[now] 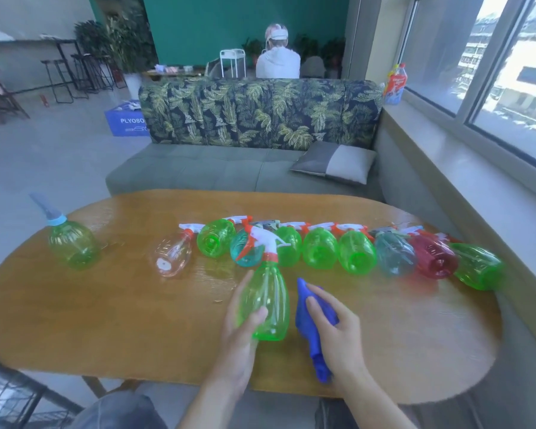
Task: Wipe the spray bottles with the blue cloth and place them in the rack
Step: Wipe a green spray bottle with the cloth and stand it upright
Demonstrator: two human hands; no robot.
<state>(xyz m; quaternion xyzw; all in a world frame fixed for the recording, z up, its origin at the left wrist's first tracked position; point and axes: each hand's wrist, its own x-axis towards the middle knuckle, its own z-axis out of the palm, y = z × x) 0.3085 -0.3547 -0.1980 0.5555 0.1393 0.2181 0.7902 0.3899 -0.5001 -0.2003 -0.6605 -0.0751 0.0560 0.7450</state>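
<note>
My left hand (pixel 240 329) grips a green spray bottle (pixel 266 301) with a white and orange trigger head, held upright over the wooden table (pixel 106 320). Just right of it, my right hand (pixel 338 332) holds the blue cloth (pixel 308 323), bunched and hanging down, close to the bottle but apart from it. Behind them several spray bottles lie in a row on their sides: a clear pink one (pixel 171 255), green ones (pixel 215 238), teal ones (pixel 395 253) and a red one (pixel 433 257). A black wire rack (pixel 10 394) shows at the bottom left.
A round green bottle with a blue nozzle (pixel 72 243) stands at the table's left. Beyond the table is a grey sofa (pixel 229 171) with a leaf-print back and a cushion (pixel 334 162). A windowsill (pixel 477 187) runs along the right. A person sits behind the sofa.
</note>
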